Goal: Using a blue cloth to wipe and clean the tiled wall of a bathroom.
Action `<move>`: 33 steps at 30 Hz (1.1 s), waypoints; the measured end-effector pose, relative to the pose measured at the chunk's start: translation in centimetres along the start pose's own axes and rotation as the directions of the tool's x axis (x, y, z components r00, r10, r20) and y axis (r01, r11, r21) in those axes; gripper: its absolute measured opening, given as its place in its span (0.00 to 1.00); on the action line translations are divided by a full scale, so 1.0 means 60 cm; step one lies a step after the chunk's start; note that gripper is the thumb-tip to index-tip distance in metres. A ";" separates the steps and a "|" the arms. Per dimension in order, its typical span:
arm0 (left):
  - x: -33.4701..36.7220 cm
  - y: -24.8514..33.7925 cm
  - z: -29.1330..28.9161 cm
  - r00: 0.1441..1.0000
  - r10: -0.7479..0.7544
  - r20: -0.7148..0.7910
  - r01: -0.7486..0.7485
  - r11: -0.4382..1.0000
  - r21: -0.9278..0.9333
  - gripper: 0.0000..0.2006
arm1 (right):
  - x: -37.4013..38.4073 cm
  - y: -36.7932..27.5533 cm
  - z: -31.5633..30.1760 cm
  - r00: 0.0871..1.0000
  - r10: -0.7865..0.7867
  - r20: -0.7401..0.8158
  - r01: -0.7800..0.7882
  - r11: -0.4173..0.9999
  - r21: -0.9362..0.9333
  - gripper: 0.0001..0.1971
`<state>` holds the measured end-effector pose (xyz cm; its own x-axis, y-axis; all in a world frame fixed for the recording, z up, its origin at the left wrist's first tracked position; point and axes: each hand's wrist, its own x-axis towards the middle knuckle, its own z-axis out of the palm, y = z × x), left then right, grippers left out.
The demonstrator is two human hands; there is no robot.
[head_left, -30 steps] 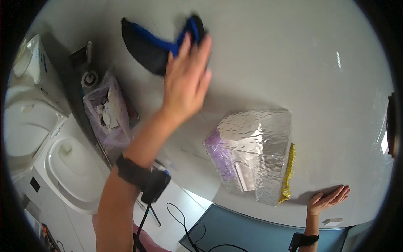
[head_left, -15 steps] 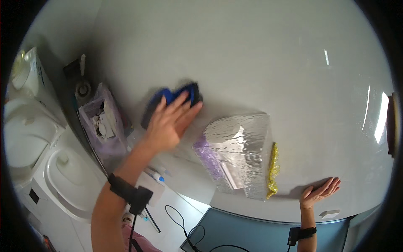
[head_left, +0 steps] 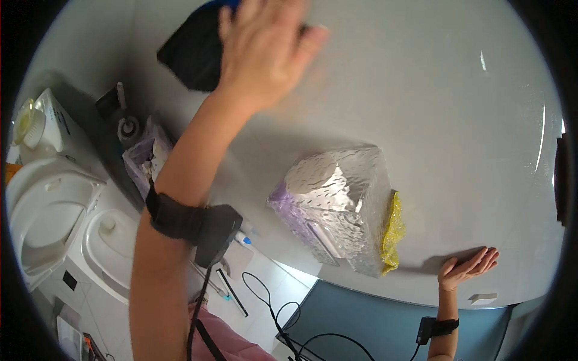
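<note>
My left hand (head_left: 262, 57) lies on a black and blue cloth (head_left: 192, 54) against the pale grey wall (head_left: 391, 78), at the upper left. Its fingers are spread over the cloth, and their tips are partly cut off by the picture's top edge. Motion smears the hand a little. At the lower right, my right hand (head_left: 471, 269) rests against the same wall with its fingers stretched out and nothing in it. Between the hands, a shiny, rippled clear box (head_left: 337, 207) with a purple part juts out. A crinkled yellow bag (head_left: 393, 234) hangs beside it.
On the left are a white toilet (head_left: 102, 240), a toilet brush (head_left: 126, 126) and a bin (head_left: 144, 157) with a purple liner. A blue-grey panel (head_left: 391, 322) runs along the bottom. Black cables (head_left: 274, 307) dangle near my body; a small white block (head_left: 483, 298) sits below my right hand.
My left hand and the cloth have moved up along the wall, away from the bin and the clear box. The right hand stays flat on the wall. The whole view has shifted slightly.
</note>
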<state>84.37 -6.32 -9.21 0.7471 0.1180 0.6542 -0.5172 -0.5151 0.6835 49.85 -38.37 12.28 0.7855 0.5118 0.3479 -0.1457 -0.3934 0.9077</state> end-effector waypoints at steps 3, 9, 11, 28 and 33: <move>-0.057 -0.068 0.049 0.986 -0.057 -0.156 0.024 0.979 -0.203 0.38 | -0.001 0.000 -0.003 1.000 -0.009 0.000 0.009 1.000 0.001 0.36; -0.229 -0.110 0.079 0.912 -0.401 -0.084 0.312 0.813 -0.492 0.27 | 0.001 -0.005 -0.004 1.000 0.006 -0.005 -0.006 1.000 0.030 0.36; -0.274 -0.134 0.049 0.705 -0.684 0.190 0.659 0.532 -0.532 0.22 | 0.006 -0.009 0.002 0.999 -0.013 -0.036 0.015 0.998 0.059 0.36; -0.140 0.148 -0.203 0.950 -0.157 0.269 0.281 0.804 -0.524 0.18 | 0.109 -0.233 -0.084 0.965 0.137 0.224 -0.259 0.349 0.901 0.19; -0.115 0.226 -0.136 0.901 0.235 0.365 -0.206 0.971 -0.117 0.14 | 0.101 -0.292 -0.085 0.940 0.266 0.211 -0.271 0.211 0.939 0.18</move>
<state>68.77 -7.19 -1.83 0.7036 -0.3251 0.6319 -0.7056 -0.4250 0.5670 54.10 -24.48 -0.30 0.8269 0.2153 0.5195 0.3214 -0.9390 -0.1224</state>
